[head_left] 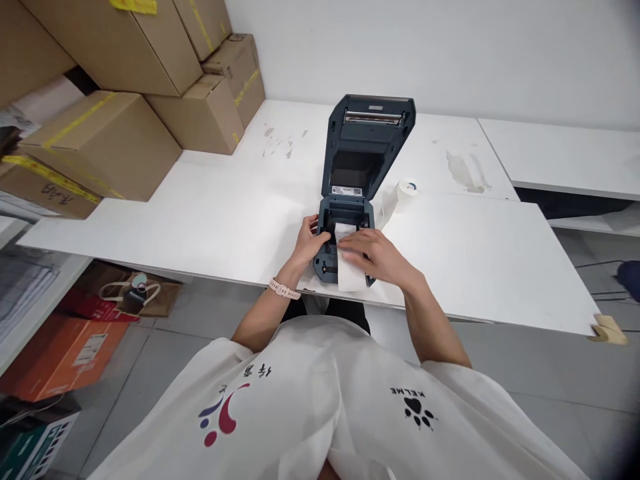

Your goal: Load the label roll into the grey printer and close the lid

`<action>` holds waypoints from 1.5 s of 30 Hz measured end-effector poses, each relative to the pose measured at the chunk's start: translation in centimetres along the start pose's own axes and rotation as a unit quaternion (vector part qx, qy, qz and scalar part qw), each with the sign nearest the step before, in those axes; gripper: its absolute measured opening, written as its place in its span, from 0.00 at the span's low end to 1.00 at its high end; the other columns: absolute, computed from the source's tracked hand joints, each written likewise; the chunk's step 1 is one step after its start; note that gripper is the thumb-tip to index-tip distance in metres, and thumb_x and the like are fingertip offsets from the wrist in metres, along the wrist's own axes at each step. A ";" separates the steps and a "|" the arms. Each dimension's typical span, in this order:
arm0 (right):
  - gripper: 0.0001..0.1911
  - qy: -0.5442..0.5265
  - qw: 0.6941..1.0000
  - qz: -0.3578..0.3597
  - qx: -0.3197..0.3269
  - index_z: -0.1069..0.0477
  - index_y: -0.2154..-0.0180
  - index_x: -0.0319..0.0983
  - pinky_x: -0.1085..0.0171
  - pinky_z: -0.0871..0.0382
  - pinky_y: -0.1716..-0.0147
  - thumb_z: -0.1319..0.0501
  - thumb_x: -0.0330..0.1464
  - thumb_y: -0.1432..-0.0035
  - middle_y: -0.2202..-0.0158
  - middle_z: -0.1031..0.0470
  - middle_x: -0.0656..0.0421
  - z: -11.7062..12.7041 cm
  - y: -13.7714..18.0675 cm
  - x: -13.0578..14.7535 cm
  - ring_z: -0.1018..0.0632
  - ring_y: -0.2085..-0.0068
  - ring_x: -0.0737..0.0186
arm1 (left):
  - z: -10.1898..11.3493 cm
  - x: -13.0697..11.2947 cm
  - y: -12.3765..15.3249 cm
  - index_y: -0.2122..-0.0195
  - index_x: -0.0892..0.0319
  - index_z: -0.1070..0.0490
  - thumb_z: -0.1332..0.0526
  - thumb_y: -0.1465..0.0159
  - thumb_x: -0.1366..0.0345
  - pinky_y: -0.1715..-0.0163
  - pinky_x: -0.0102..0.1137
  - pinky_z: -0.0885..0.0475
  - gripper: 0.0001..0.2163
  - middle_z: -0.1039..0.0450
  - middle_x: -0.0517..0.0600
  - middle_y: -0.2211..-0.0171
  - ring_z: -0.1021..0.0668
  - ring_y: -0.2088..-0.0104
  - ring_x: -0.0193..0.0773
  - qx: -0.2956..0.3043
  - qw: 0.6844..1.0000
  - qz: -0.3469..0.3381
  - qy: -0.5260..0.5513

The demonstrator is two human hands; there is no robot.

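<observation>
A dark grey label printer [345,150] stands on the white table with its lid tilted up and back. My left hand [309,243] clasps the left side of its base, thumb over the inside and fingers around the outer wall. A white label strip [351,277] runs out of the printer's base over its front edge. Across this strip lies my right hand [375,255], its fingers stretched out and touching the paper; its palm side is hidden. Right of the printer, a white paper roll [407,192] rests on the table with a loose strip trailing towards the printer.
Several taped cardboard boxes [105,143] are stacked at the left on the white table [225,227]. A white wall [440,53] rises behind. An orange box [63,353] is on the floor at lower left. The table's right corner carries a tan corner guard [609,330].
</observation>
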State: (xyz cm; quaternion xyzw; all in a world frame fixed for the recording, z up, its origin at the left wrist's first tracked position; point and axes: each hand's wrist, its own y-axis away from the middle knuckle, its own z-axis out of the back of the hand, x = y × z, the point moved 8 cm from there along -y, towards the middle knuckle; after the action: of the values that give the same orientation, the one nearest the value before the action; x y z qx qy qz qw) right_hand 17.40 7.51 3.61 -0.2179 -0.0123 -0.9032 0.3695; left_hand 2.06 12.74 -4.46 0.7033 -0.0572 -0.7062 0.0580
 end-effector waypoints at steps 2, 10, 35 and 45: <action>0.34 0.014 1.000 -0.004 -0.006 0.32 0.34 0.42 0.41 0.36 0.34 0.45 0.54 0.31 0.33 0.29 0.49 -0.9 2.0 1.0 0.28 0.34 0.43 | -0.2 -0.1 0.2 0.42 0.56 0.39 0.36 0.44 0.68 0.46 0.38 0.27 0.28 0.34 0.60 0.37 0.27 0.40 0.46 0.006 1.000 0.010 0.010; 0.45 0.071 0.996 0.010 -0.048 0.45 0.27 0.44 0.39 0.48 0.28 0.43 0.59 0.37 0.25 0.44 0.46 -3.3 3.4 2.4 0.37 0.27 0.44 | -0.3 -0.2 0.4 0.42 0.57 0.40 0.33 0.45 0.68 0.46 0.39 0.27 0.30 0.34 0.60 0.38 0.27 0.40 0.46 0.001 0.999 0.028 0.024; 0.45 0.096 0.991 -0.031 -0.086 0.56 0.25 0.50 0.32 0.54 0.29 0.43 0.56 0.34 0.25 0.43 0.49 -4.9 5.8 3.9 0.31 0.32 0.37 | -0.2 -0.4 0.6 0.38 0.55 0.40 0.30 0.42 0.62 0.50 0.37 0.24 0.32 0.32 0.59 0.37 0.23 0.44 0.45 0.001 0.999 0.032 -0.022; 0.48 -0.232 0.883 -0.110 -0.393 0.57 0.25 0.51 0.46 0.53 0.25 0.61 0.67 0.36 0.22 0.53 0.60 13.0 -2.9 -8.7 0.45 0.24 0.48 | 0.0 0.8 8.0 0.26 0.43 0.49 0.29 0.41 0.49 0.37 0.43 0.28 0.44 0.46 0.51 0.25 0.38 0.27 0.56 0.066 0.996 0.054 -0.035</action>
State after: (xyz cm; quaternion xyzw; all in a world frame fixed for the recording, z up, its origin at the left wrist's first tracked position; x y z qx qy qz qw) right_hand 25.98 17.74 12.26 -0.5459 0.2339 -0.7925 0.1388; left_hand 2.10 4.68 -3.97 0.6762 -0.1437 -0.7209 0.0481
